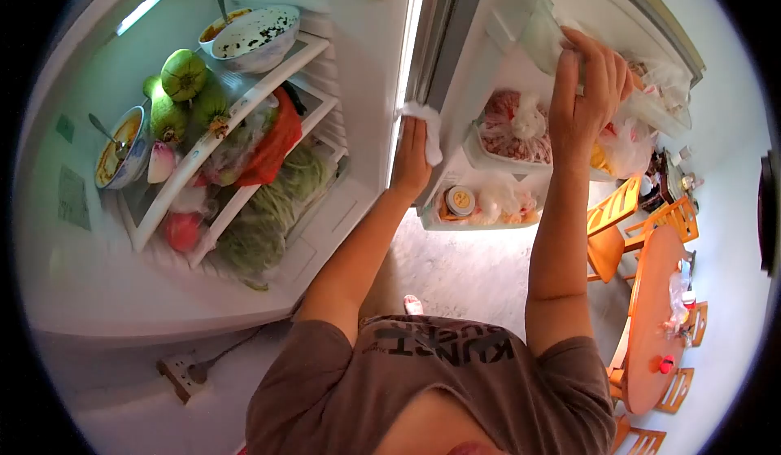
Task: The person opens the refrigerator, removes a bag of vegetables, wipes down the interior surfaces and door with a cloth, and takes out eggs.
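My left hand [415, 158] presses a white cloth [432, 129] against the edge strip between the fridge body and its open door. Most of its palm is hidden from me. Higher up on the right, my right hand [587, 89] has its fingers bent over the rim of the clear upper door shelf [543, 36]; what lies under the fingertips is partly hidden. Below that hand, a door bin holds a knotted plastic bag of small reddish food [514, 125]. The lowest bin carries a round-lidded jar [460, 201] beside more bags.
Fridge shelves at left bear a patterned bowl [260, 40], a bowl with a spoon [122, 150], green gourds [183, 75], a red bag [277, 142] and leafy greens [268, 219]. Behind the door stand a wooden table [651, 317] and chairs [608, 219]. A power strip [181, 378] lies lower left.
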The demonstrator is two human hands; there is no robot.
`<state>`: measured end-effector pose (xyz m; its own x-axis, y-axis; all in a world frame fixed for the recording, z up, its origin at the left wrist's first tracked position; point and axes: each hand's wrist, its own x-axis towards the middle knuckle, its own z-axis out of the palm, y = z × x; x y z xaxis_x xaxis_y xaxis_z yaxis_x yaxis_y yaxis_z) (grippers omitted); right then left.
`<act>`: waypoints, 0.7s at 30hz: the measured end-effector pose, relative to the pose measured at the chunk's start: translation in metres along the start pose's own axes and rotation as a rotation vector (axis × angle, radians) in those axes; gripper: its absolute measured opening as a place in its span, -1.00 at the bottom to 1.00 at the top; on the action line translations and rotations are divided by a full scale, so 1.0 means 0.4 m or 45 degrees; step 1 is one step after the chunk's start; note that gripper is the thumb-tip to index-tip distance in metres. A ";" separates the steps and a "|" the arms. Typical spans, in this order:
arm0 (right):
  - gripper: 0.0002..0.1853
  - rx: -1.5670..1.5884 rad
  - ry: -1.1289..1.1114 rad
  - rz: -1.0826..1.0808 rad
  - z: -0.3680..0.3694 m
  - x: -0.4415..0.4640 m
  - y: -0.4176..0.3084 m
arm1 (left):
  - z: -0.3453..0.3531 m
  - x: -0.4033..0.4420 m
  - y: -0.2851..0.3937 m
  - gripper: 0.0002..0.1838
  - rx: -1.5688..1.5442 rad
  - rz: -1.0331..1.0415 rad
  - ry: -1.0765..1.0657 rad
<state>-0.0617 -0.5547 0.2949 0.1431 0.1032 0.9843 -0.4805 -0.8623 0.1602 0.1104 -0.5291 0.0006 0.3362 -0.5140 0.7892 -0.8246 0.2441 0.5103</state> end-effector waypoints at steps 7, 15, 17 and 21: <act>-0.82 -0.005 -0.009 0.013 0.001 -0.003 -0.001 | -0.072 0.139 0.109 -0.21 -0.111 0.094 0.069; -0.82 -0.004 0.026 -0.007 0.004 -0.007 0.006 | -0.234 0.614 0.330 -0.36 -0.193 0.645 0.518; -0.82 0.007 0.034 -0.010 0.006 -0.010 0.011 | -0.246 0.645 0.345 -0.37 -0.170 0.640 0.519; -0.82 0.001 0.033 -0.022 0.008 -0.014 0.022 | -0.226 0.613 0.322 -0.36 -0.152 0.677 0.550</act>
<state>-0.0638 -0.5645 0.2906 0.1289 0.1310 0.9830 -0.4773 -0.8607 0.1773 0.1278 -0.5492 0.2905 0.0717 0.0678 0.9951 -0.8801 0.4738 0.0311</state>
